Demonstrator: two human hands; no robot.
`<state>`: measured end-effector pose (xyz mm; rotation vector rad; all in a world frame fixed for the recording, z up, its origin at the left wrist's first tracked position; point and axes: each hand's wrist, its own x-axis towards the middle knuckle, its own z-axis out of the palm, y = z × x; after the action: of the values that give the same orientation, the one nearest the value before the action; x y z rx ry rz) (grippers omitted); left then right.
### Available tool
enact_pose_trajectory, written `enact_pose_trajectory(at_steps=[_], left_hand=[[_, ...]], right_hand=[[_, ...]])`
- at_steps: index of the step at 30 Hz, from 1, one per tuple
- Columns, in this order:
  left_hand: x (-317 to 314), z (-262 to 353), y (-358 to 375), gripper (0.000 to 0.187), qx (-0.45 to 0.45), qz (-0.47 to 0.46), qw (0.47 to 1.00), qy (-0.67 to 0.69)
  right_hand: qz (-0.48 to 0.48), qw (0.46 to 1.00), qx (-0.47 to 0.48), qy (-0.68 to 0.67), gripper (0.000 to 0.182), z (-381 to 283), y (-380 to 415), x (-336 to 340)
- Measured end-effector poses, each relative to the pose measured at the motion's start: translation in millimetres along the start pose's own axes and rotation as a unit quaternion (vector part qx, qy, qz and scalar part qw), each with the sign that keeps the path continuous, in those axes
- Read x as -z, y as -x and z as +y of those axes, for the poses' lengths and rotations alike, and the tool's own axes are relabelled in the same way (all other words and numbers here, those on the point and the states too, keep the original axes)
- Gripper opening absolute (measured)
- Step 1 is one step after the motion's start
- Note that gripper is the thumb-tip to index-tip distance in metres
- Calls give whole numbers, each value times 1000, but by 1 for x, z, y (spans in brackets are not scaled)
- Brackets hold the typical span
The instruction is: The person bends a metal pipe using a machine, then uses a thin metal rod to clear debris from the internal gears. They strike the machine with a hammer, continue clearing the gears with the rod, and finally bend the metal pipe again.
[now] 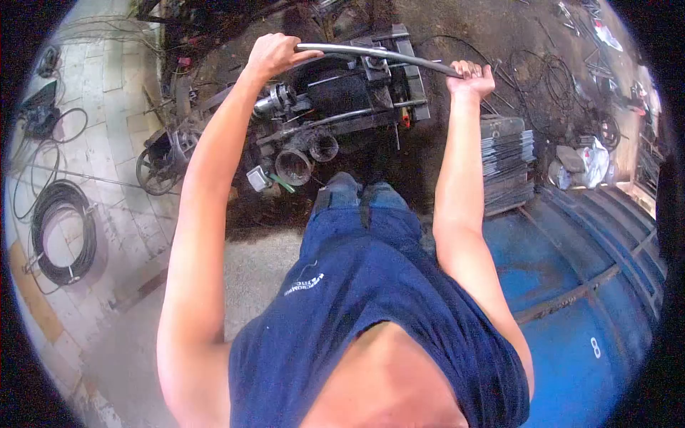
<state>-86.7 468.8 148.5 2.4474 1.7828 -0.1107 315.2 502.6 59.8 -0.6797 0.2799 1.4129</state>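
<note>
A long grey metal rod [382, 53], slightly bowed, stretches between my two hands above a lathe-like machine [335, 96]. My left hand [275, 55] is closed on its left end, with the thumb laid along the rod. The fingers of my right hand [471, 78] wrap round the other end. Beneath the rod lie the machine's round chuck [277, 100] and its metal rails. Two round containers [294, 165] stand at the machine's near side.
A coil of black cable [64, 232] lies on the floor at left. A spoked wheel [158, 162] is beside the machine. Stacked metal plates [505, 153] and a large blue metal panel [556, 285] are at right. Loose wires and scrap lie at upper right.
</note>
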Motion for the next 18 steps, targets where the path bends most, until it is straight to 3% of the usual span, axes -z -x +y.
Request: enact_pose_trajectory(at_steps=[10, 18], left_hand=[[-4, -2, 0, 70, -31, 104, 994, -19], [-6, 3, 5, 66, 26, 52, 998, -10]], right_hand=[[35, 998, 22, 40, 50, 0, 9, -4], [74, 996, -16, 54, 52, -1, -3, -13]])
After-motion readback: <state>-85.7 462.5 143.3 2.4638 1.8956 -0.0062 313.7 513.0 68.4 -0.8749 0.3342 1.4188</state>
